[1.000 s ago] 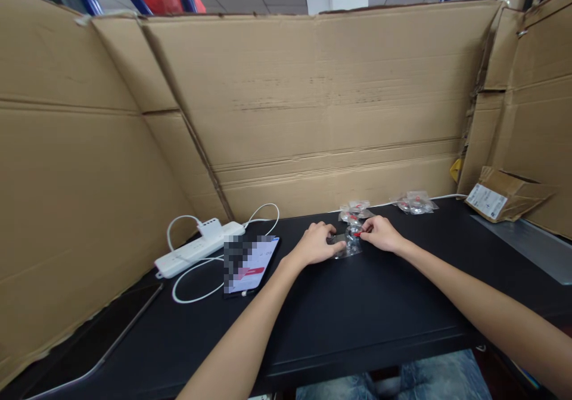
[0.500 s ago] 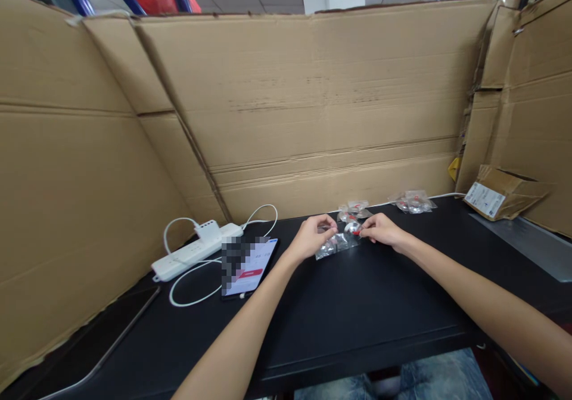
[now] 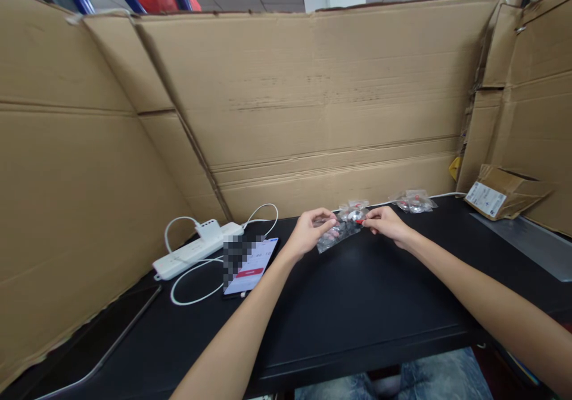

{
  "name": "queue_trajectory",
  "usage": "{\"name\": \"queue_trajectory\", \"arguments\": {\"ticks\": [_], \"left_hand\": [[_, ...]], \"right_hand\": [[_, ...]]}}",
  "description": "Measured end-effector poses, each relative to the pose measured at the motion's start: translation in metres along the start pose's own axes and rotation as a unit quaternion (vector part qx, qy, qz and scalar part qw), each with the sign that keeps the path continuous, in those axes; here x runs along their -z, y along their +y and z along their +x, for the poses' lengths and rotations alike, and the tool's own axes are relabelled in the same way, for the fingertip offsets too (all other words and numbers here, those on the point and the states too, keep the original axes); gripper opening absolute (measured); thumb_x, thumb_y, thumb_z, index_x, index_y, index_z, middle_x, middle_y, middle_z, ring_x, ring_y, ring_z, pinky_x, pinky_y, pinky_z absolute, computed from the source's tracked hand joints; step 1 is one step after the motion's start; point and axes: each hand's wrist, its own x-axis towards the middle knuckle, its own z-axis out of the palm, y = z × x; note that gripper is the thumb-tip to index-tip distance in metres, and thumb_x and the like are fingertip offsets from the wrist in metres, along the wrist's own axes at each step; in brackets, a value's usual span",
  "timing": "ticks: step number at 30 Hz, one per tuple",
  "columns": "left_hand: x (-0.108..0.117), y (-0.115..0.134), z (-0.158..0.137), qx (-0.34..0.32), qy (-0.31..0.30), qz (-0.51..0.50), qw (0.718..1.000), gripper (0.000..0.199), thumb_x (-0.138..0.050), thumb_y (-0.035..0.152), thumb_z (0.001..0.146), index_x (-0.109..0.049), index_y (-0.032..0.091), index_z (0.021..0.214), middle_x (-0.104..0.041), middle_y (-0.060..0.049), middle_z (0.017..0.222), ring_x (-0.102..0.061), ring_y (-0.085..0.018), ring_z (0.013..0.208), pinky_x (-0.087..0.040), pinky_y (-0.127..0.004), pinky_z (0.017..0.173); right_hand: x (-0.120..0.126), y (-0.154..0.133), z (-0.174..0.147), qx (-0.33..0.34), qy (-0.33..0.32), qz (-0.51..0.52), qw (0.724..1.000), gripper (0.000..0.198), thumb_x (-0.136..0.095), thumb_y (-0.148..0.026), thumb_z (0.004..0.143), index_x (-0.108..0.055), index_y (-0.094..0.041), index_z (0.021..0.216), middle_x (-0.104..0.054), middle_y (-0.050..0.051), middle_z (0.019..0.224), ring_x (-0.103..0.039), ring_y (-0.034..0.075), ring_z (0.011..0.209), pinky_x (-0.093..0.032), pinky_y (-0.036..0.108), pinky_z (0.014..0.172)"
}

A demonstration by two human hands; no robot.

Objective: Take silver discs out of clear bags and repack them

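Note:
My left hand (image 3: pixel 313 232) pinches the edge of a clear plastic bag (image 3: pixel 331 241), which hangs just over the black table (image 3: pixel 379 304). Between my right thumb and fingers is a small round silvery piece with a red part (image 3: pixel 358 219); its exact kind is too small to make out. My right hand (image 3: pixel 383 226) holds it beside the bag's right end. Right behind it lie more small clear packets (image 3: pixel 353 205) with shiny contents, partly hidden by the held piece and the bag.
Another pile of clear packets (image 3: pixel 414 201) lies at the back right, near an open cardboard box (image 3: pixel 504 192). To the left are a white power strip (image 3: pixel 196 251) with cables, a lit phone (image 3: pixel 252 269) and a dark tablet-like panel (image 3: pixel 102 334). Cardboard walls (image 3: pixel 313 90) enclose the table.
My right hand has risen slightly with the silvery and red piece, moving a little away from me. The bag in my left hand has tilted, its right end higher.

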Motion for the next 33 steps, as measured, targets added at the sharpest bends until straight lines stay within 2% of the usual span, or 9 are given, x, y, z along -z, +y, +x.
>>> {"name": "queue_trajectory", "arguments": {"ticks": [7, 13, 16, 22, 27, 33], "left_hand": [[-0.001, -0.006, 0.0, -0.007, -0.014, 0.012, 1.0, 0.037, -0.074, 0.046, 0.072, -0.062, 0.014, 0.087, -0.069, -0.007, 0.087, -0.07, -0.021, 0.069, -0.059, -0.038, 0.069], [-0.007, -0.006, -0.001, 0.0, -0.001, -0.002, 1.0, 0.038, -0.075, 0.045, 0.072, -0.063, 0.014, 0.09, -0.07, -0.007, 0.085, -0.07, -0.021, 0.068, -0.059, -0.038, 0.067], [-0.013, -0.006, -0.001, 0.003, 0.002, -0.016, 1.0, 0.039, -0.076, 0.044, 0.07, -0.065, 0.013, 0.091, -0.071, -0.008, 0.087, -0.07, -0.022, 0.073, -0.06, -0.04, 0.071], [-0.024, -0.011, -0.002, -0.006, -0.009, -0.064, 0.998, 0.042, -0.08, 0.036, 0.067, -0.065, 0.013, 0.099, -0.069, -0.011, 0.106, -0.067, -0.026, 0.095, -0.059, -0.042, 0.079], [-0.029, -0.017, -0.004, -0.02, -0.039, -0.072, 0.996, 0.04, -0.079, 0.029, 0.068, -0.064, 0.013, 0.102, -0.069, -0.01, 0.105, -0.067, -0.023, 0.096, -0.054, -0.043, 0.089], [-0.029, -0.018, -0.004, -0.029, -0.052, -0.035, 0.998, 0.035, -0.077, 0.029, 0.071, -0.064, 0.014, 0.1, -0.069, -0.009, 0.101, -0.068, -0.022, 0.092, -0.053, -0.04, 0.088]], "right_hand": [[-0.005, -0.002, -0.003, 0.022, -0.037, -0.004, 0.999, 0.009, -0.066, -0.021, 0.067, -0.063, -0.015, 0.061, -0.052, -0.004, 0.047, -0.044, 0.008, 0.044, -0.031, 0.022, 0.049], [-0.008, -0.006, -0.007, 0.026, -0.057, -0.006, 0.998, 0.01, -0.068, -0.023, 0.067, -0.064, -0.014, 0.066, -0.053, -0.004, 0.048, -0.045, 0.008, 0.045, -0.032, 0.021, 0.048], [-0.009, -0.006, -0.008, 0.022, -0.054, -0.011, 0.998, 0.012, -0.07, -0.024, 0.067, -0.065, -0.014, 0.068, -0.055, -0.003, 0.05, -0.045, 0.008, 0.045, -0.031, 0.021, 0.047], [-0.008, -0.003, -0.006, 0.022, -0.056, -0.001, 0.998, 0.012, -0.072, -0.023, 0.065, -0.066, -0.014, 0.068, -0.057, -0.002, 0.054, -0.043, 0.007, 0.045, -0.031, 0.021, 0.044], [-0.008, -0.003, -0.007, 0.021, -0.07, 0.005, 0.997, 0.014, -0.073, -0.025, 0.065, -0.069, -0.013, 0.07, -0.059, -0.001, 0.056, -0.042, 0.007, 0.045, -0.031, 0.021, 0.044], [-0.008, -0.002, -0.008, 0.02, -0.094, 0.003, 0.995, 0.015, -0.073, -0.025, 0.065, -0.071, -0.012, 0.073, -0.062, 0.0, 0.062, -0.044, 0.007, 0.049, -0.033, 0.021, 0.046]]}}
